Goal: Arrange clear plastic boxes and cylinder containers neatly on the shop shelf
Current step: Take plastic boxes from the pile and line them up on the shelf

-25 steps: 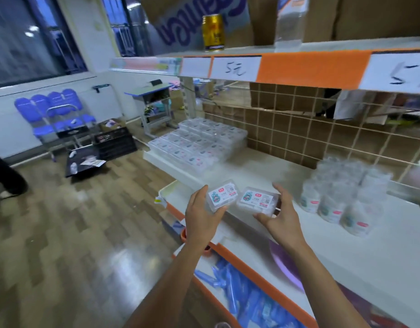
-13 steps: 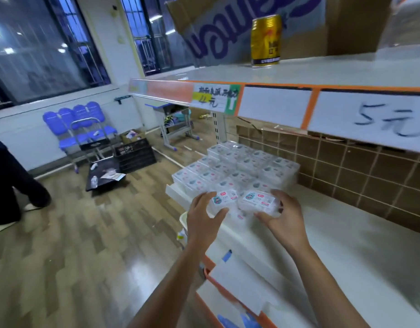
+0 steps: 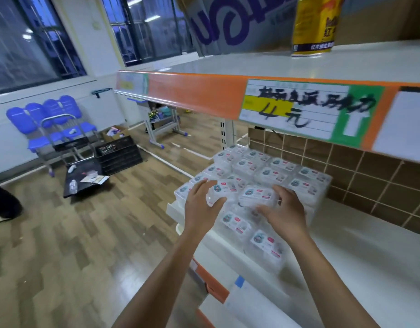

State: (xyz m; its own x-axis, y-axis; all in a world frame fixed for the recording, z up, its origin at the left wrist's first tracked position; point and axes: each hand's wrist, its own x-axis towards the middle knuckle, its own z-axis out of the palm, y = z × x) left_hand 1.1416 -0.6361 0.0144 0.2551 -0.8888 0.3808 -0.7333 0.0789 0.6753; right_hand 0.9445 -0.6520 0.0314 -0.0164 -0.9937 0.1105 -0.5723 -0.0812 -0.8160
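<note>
- Over the left end of the middle shelf (image 3: 369, 256), both hands have arrived above the stacked boxes (image 3: 275, 169). A second ago they carried their loads over bare shelf farther right, beside the cylinder containers, which are now out of view.
- The left hand (image 3: 200, 209) pinches the left box (image 3: 219, 191) between thumb and curled fingers. The right hand (image 3: 283, 214) grips the right box (image 3: 256, 196), with its fingers curled round the near edge.
- The two held boxes sit side by side, almost touching, close above the stack.
- Judging from this, the carry is done and the placing step is next. Both boxes look meant to join the rows, perhaps towards the front, where the front boxes (image 3: 265, 245) lie lower and looser than the tidy block behind.
- Each box is flat, clear and rectangular. Its lid carries a white label with a round teal figure and a red mark; blur hides the finer print.
</note>
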